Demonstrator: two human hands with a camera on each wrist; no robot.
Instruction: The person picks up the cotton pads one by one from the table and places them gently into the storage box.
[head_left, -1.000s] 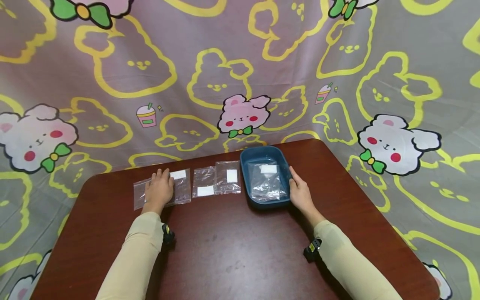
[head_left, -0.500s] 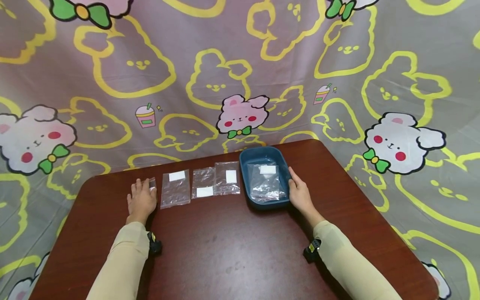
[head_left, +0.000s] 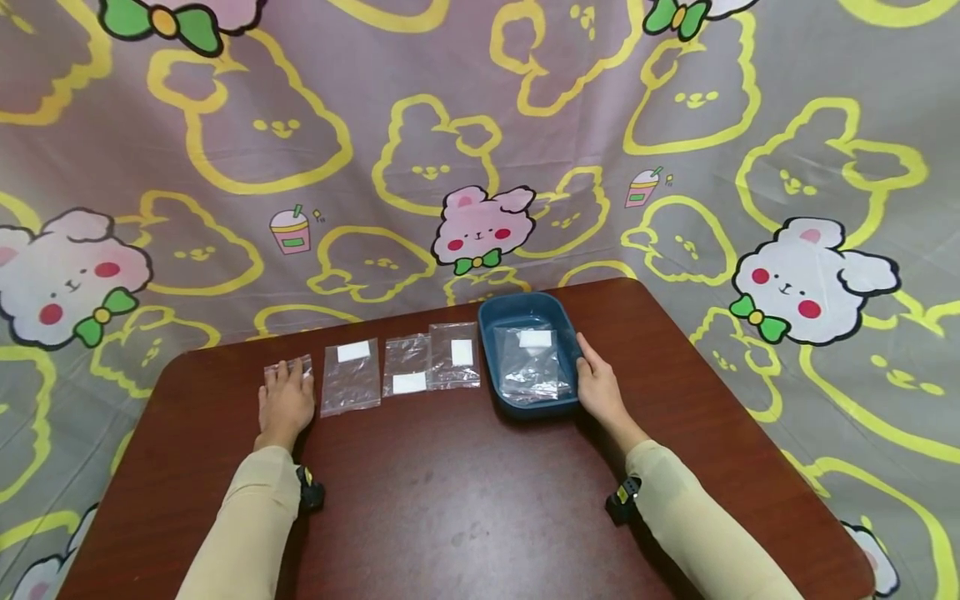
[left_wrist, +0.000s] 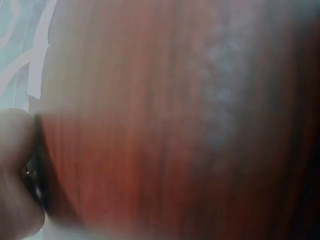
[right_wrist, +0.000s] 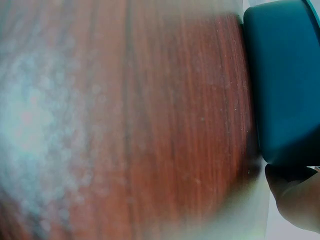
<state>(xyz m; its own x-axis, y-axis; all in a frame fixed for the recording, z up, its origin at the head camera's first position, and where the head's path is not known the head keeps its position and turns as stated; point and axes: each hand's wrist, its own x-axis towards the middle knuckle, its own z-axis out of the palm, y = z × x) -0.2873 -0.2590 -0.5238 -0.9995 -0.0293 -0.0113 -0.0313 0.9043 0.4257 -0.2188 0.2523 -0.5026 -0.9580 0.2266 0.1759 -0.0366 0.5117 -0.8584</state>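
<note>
"Plastic under your left grip (head_left: 287, 404)?"

"Yes, a clear bag (head_left: 270, 367) at the left end of a row. My fingers are apart, laid loosely over it with the back of the hand up, so only its far part shows past the fingertips."

"And your right grip (head_left: 600, 390)?"

"It rests against the right side of a blue tray (head_left: 536, 409). Whether those fingers curl beneath it, I cannot tell."

"What lies in the tray?"

"Clear bagging (head_left: 528, 377), with a white patch (head_left: 536, 339) toward the far end. How many layers, I cannot make out."

"And between your two hands?"

"Three more bags. The second bag (head_left: 350, 382) lies apart from its neighbours, its white rectangle (head_left: 354, 352) near the far edge. The third bag (head_left: 406, 354) has its white piece (head_left: 409, 383) at the near edge and meets the fourth bag (head_left: 441, 340), which lies just beside the tray."

"Further out?"

"Reddish-brown tabletop (head_left: 465, 508) under everything, cream sleeves (head_left: 243, 521) on my arms, and a curtain (head_left: 360, 50) behind, printed with yellow outlines and cartoon rabbits."
</note>
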